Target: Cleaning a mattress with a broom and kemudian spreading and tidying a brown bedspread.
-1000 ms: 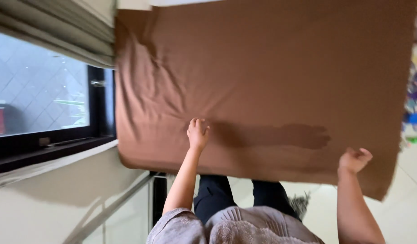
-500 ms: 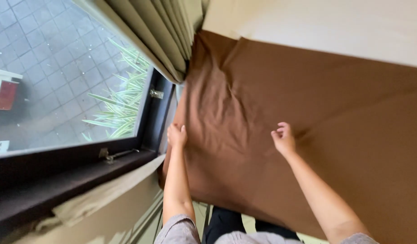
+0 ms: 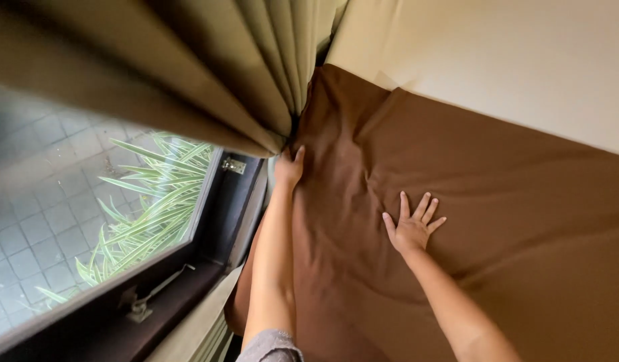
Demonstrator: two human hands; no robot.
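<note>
A brown sheet is spread over a flat surface and fills the right half of the view. My left hand reaches along the sheet's left edge, close under the curtain, fingers curled onto the cloth there. Flat on the sheet lies my right hand, fingers spread, near the middle. Creases run from the far corner down between the two hands.
An olive curtain hangs in folds over the top left. A window with a dark frame shows paving and a striped leafy plant outside. A cream wall rises behind the sheet.
The view has swung further toward the far left corner of the sheet. Both hands have moved up the sheet; the left now sits at the edge under the curtain.
</note>
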